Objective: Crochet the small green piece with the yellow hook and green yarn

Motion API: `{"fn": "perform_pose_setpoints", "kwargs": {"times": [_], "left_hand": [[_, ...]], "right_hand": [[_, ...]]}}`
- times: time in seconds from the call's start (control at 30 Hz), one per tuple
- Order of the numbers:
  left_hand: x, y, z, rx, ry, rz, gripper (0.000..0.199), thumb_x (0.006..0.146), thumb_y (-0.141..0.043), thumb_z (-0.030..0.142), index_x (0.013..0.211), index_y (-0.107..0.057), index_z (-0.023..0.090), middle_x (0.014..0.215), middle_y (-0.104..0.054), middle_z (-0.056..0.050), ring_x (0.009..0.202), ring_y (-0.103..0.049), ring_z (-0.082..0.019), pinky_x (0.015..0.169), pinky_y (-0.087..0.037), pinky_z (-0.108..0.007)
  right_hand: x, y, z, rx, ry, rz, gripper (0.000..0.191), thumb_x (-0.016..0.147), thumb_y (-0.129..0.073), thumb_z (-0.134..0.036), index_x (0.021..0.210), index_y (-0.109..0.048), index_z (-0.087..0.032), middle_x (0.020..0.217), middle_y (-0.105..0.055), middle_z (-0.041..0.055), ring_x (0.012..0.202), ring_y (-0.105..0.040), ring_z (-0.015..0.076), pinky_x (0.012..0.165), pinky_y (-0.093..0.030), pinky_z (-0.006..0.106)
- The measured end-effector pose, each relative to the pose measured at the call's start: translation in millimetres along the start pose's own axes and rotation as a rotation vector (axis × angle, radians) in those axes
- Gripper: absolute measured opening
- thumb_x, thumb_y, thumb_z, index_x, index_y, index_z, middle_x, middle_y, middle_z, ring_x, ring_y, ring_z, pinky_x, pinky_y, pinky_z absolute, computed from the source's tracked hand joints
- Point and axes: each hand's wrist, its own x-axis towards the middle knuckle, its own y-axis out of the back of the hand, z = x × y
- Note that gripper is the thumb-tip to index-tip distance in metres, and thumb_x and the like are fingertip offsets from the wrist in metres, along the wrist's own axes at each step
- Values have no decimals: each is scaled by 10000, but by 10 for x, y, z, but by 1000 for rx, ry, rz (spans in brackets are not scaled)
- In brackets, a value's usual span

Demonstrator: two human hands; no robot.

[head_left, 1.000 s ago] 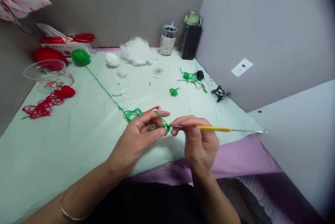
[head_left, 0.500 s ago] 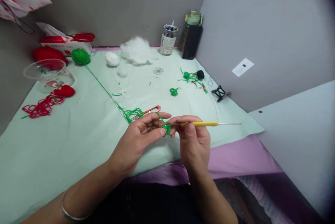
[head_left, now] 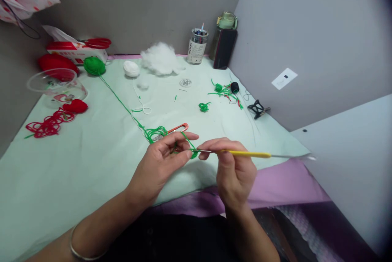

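Note:
Between thumb and fingers, my left hand point(head_left: 165, 156) pinches a small green crochet piece point(head_left: 194, 154). Green yarn runs over its raised index finger and down to the piece. My right hand point(head_left: 234, 168) grips a crochet hook point(head_left: 249, 154) by its yellow handle, held nearly level. The hook's metal tip meets the green piece at my left fingertips. Just behind my left hand lie loose loops of green yarn point(head_left: 155, 133) and an orange-handled cutter point(head_left: 177, 128), partly covered by the hand. A strand leads back to the green yarn ball point(head_left: 94, 66).
White stuffing point(head_left: 161, 58) and a white yarn ball point(head_left: 131, 68) sit at the back. Red yarn point(head_left: 45, 123) and a clear plastic cup point(head_left: 55, 86) are at left. A pen holder point(head_left: 197, 47), a phone point(head_left: 226, 49) and green scraps point(head_left: 226, 89) stand or lie to the right.
My right hand has moved right and slightly down, drawing the hook away from my left fingers. The yarn from the left index finger now slants tighter to the piece. My left hand barely moved.

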Motion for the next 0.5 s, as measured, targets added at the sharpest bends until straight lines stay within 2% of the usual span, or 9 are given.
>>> {"fn": "perform_pose_setpoints", "kwargs": {"times": [0.17,0.23,0.4,0.5], "left_hand": [[2,-17,7,67,-32,64,217,865,-838,234,1079,-846,266,875,-680,-9,947,-656,-209,939,-490,-339],[-2,-15,14,66,-32,70,226,870,-841,245,1095,-846,276,890,-683,-6,924,-643,-193,912,-491,-322],[-27,6,29,18,-31,7,166,905,-813,259,1062,-854,294,799,-610,8,908,-622,-199,936,-474,-337],[-19,10,30,20,-33,7,111,901,-814,257,1000,-857,283,822,-612,-3,908,-611,-207,906,-471,-337]], "right_hand": [[-33,32,-15,-230,239,-111,257,1070,-550,-184,1223,-733,-280,1008,-814,64,936,-773,239,772,-640,409],[-37,30,-19,-218,253,-114,257,1073,-545,-181,1229,-730,-270,1023,-815,68,946,-773,234,780,-642,404],[-19,-17,-32,42,-18,43,243,1111,-510,-253,1104,-752,-265,987,-801,43,745,-735,170,698,-617,361],[0,-29,-35,124,-140,59,248,1112,-530,-322,1058,-760,-247,959,-805,36,723,-736,160,690,-617,340]]}}
